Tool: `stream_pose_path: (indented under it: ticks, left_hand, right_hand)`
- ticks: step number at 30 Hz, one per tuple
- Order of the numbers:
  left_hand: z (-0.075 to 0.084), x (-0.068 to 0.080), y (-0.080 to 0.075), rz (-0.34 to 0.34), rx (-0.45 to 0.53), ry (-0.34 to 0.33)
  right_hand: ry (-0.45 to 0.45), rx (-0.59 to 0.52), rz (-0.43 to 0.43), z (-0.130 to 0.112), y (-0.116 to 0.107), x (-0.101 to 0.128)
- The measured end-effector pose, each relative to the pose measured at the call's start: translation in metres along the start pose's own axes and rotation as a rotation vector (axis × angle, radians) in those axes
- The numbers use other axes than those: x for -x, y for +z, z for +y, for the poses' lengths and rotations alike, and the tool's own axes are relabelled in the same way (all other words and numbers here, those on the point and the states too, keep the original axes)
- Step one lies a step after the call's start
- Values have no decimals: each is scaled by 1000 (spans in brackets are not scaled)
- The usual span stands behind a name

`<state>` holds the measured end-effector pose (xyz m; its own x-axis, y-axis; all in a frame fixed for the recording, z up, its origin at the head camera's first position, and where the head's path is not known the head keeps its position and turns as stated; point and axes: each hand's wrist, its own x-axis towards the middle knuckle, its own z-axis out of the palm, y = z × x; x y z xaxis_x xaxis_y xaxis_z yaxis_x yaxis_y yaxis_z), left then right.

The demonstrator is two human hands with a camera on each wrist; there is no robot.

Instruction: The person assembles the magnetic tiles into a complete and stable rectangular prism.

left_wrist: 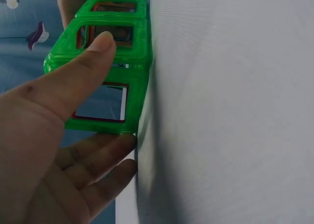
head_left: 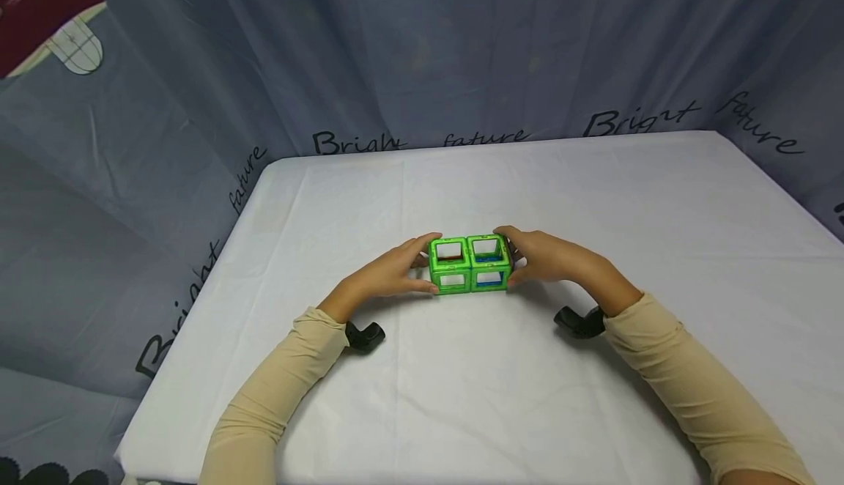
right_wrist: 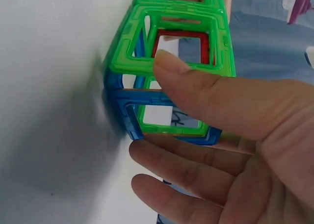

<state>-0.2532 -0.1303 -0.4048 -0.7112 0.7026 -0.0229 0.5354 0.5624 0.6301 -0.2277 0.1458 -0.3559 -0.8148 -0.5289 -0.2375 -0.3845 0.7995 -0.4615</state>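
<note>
Left hand [head_left: 389,274] and right hand [head_left: 547,258] gripping green tile box [head_left: 469,263], white table [head_left: 593,199], grey curtain [head_left: 198,89] behind

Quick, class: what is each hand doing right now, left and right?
Left hand: grips the left end of the green tile block.
Right hand: grips its right end.

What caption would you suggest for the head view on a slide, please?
Left hand and right hand grip the ends of a two-cube green magnetic-tile block on a white table.
</note>
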Motion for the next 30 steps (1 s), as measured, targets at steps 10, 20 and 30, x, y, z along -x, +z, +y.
stream_pose_path:
  ticks: [10,20,30]
  left_hand:
    - [2,-23,-13,-12,-71,-33]
    - [4,-76,-19,5,-35,-128]
    - [-12,-65,10,-53,-2,-268]
  right_hand:
    - [-4,-29,29,14,-13,-13]
    - [82,-99,167,48,-26,-32]
    - [151,-77,149,63,4,-36]
